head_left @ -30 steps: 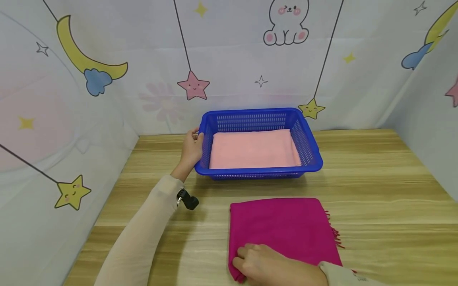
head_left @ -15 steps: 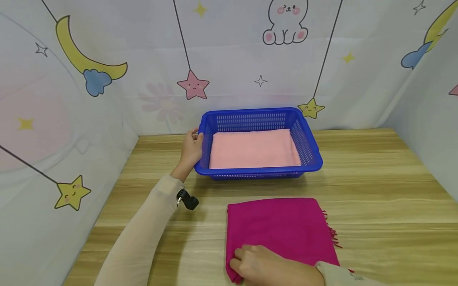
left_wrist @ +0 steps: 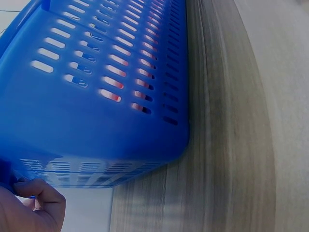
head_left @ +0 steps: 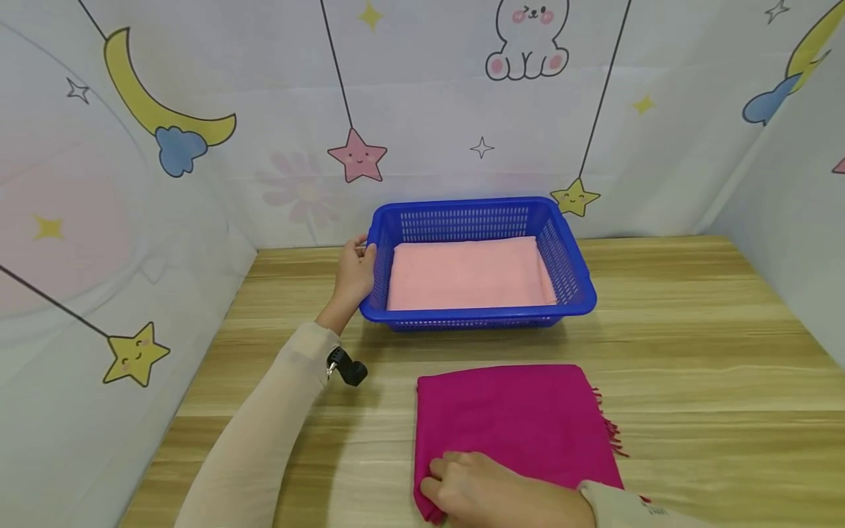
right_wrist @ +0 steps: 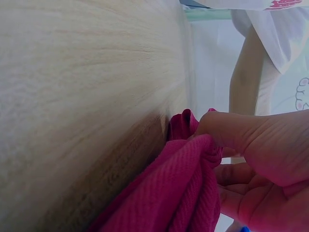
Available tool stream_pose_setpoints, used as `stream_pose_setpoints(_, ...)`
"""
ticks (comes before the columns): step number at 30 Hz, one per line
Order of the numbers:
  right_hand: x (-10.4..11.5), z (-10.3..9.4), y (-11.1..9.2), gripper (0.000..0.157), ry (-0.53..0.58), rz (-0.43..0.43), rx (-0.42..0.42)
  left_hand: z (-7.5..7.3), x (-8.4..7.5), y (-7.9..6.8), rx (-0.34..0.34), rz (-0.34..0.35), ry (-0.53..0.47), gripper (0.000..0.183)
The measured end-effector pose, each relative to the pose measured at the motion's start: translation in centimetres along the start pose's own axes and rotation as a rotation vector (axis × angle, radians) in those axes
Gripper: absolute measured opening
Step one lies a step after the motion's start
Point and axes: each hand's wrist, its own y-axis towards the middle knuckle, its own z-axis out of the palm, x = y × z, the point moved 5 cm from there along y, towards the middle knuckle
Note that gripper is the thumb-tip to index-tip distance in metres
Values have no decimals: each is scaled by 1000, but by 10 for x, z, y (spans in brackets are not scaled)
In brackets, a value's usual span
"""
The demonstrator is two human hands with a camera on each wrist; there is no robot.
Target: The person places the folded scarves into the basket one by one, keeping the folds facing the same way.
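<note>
A blue plastic basket (head_left: pixel 478 314) with slotted walls stands at the back of the table, a folded pink cloth (head_left: pixel 469 275) lying inside it. My left hand (head_left: pixel 355 275) grips the basket's left rim; in the left wrist view its curled fingers show at the basket's corner. Nearer to me lies a folded magenta scarf (head_left: pixel 515 418) with fringe along its right side. My right hand (head_left: pixel 478 488) pinches the scarf's near left corner. In the right wrist view, thumb and fingers close on the bunched magenta fabric (right_wrist: pixel 178 183).
The wooden table (head_left: pixel 693 352) runs back to a white curtain (head_left: pixel 422 88) printed with stars and moons. More curtain hangs along both sides. A black device (head_left: pixel 346 368) is strapped to my left wrist. Another person's arm (right_wrist: pixel 246 77) shows in the right wrist view.
The magenta scarf has shifted slightly to the left, along with my right hand pinching its corner. My left hand and the basket stay in place.
</note>
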Motion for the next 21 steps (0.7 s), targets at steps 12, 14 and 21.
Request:
stream_pose_setpoints(12,3,1,3,23,-65,-28,-47,1,1,1,1,1,-3,46)
stream_pose_setpoints(14,3,1,3,23,-66,-30,-44,1,0,1,0,1,0,46)
stream_pose_setpoints(21,7,1,5,19,-150,-78,-110,1,-1,-1,3,-7,-15,45)
